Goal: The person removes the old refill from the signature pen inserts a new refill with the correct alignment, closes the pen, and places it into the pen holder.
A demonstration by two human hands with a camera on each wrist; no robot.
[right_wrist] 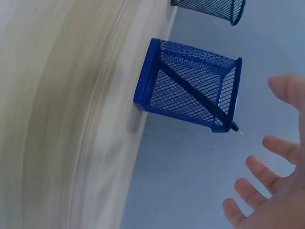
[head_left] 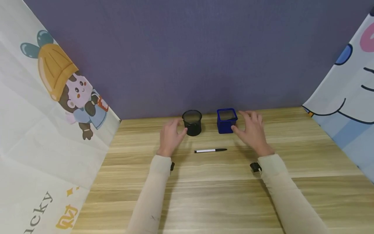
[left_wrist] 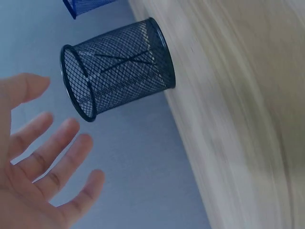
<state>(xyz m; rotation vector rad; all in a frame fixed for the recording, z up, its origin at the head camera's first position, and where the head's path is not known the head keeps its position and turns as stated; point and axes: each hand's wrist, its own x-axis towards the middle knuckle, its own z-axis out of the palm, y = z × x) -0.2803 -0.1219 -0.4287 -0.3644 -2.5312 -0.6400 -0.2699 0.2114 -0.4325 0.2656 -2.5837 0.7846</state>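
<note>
A round black mesh pen holder stands upright near the back of the table. My left hand is beside its left side, fingers spread; in the left wrist view, a gap shows between the fingers and the holder's rim. To the right stands a square blue mesh pen holder, with a dark pen leaning inside and its tip past the rim. My right hand is at its right side, fingers parted and holding nothing. A white pen with black ends lies on the table before both holders.
The wood-grain table meets a grey-blue panel just behind the holders. White printed sheets flank the table, the left sheet with a cartoon figure and the right sheet with a blue and pink print.
</note>
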